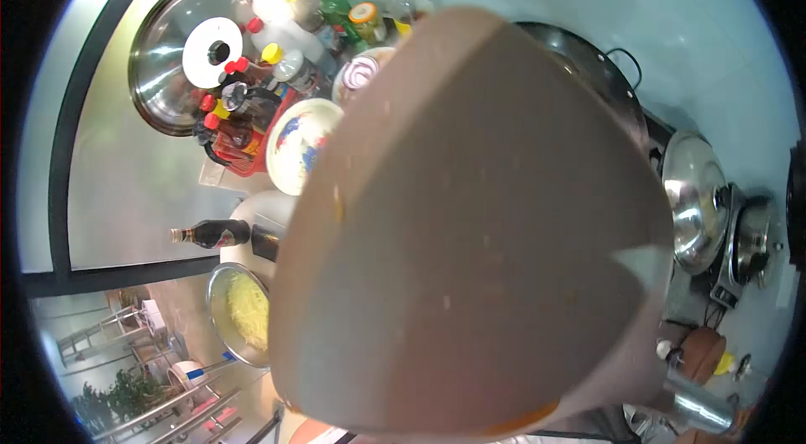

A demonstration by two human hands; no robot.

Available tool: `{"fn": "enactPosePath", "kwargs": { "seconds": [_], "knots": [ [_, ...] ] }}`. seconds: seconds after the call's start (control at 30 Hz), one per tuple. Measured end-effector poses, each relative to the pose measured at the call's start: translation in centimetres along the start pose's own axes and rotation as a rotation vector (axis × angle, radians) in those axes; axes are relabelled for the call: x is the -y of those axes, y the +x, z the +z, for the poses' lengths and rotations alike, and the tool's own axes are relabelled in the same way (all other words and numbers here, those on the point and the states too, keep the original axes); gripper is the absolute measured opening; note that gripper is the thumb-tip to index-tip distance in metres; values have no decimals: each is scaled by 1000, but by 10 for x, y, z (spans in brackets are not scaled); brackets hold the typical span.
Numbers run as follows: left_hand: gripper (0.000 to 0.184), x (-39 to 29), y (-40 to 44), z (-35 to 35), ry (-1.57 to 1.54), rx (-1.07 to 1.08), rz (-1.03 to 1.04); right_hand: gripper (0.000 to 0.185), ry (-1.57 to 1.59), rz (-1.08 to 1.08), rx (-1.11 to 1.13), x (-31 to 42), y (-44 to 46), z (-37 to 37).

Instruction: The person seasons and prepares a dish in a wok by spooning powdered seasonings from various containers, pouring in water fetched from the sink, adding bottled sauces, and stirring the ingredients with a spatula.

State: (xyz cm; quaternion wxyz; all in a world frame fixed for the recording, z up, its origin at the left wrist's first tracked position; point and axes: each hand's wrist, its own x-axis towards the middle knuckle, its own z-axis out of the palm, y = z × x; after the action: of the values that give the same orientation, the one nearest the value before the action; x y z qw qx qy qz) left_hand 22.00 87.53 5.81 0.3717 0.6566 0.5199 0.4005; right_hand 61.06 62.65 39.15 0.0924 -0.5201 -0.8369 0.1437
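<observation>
A large grey-brown pan [470,234] is tilted up very close to my head and covers the middle of the view. Wet drops and an orange-brown smear show along its lower rim. Its metal handle collar [703,404] points to the lower right. There, at the frame's edge, a skin-toned patch of my right hand [742,422] appears at the handle; most of the fingers are cut off. My left hand cannot be made out. Left of the pan is a metal bowl [220,310] of pale yellow shreds.
Bottles crowd a red basket [239,160] at the upper left, near a large steel lid [159,66] and a patterned bowl [290,167]. A dark bottle [214,233] lies left. Behind the pan are a black wok [588,54] and a lidded pot [693,192].
</observation>
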Motion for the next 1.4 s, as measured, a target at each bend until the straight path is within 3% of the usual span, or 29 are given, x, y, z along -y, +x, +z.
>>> {"fn": "enactPosePath", "kwargs": {
  "seconds": [0.07,0.17,0.2,0.27,0.37,0.43,0.47,0.5,0.53,0.6,0.63,0.7,0.8,0.87,1.0,1.07,1.4],
  "knots": [
    [47,-18,0,6,598,-151,485,32,0,-17,-86,4,5,5],
    [39,-44,0,7,584,-154,349,36,49,94,-217,18,4,8],
    [39,-7,3,-3,553,-121,287,37,75,154,-263,22,4,8],
    [38,-10,4,-2,532,-132,273,38,103,210,-306,21,4,9],
    [36,-25,4,-1,466,-146,210,18,-183,-80,-309,10,4,15],
    [36,-35,4,0,655,-124,321,19,-364,-259,-294,5,2,17],
    [39,-28,2,3,529,-141,256,19,-356,-245,-282,5,1,16],
    [43,-31,2,6,405,-150,186,23,-310,-75,-85,7,-1,15],
    [41,-47,2,-1,569,-57,228,44,-255,99,119,9,-2,13],
    [41,-56,3,5,578,-39,205,58,-193,262,392,-3,21,6],
    [41,-58,0,8,599,-53,190,58,-175,292,416,-7,33,22],
    [49,-55,-1,9,624,2,221,32,-128,818,-149,-15,57,80],
    [50,-57,-2,11,640,102,241,36,-474,776,-103,-33,73,112],
    [56,-54,-2,12,665,204,102,42,-727,709,-53,-42,70,123],
    [54,-48,-5,15,693,222,87,43,-887,656,8,-42,63,137],
    [48,-50,-3,18,828,298,168,43,-857,669,63,-40,64,143],
    [37,-42,-3,19,859,278,242,48,-688,622,193,-53,76,210]
  ]
}}
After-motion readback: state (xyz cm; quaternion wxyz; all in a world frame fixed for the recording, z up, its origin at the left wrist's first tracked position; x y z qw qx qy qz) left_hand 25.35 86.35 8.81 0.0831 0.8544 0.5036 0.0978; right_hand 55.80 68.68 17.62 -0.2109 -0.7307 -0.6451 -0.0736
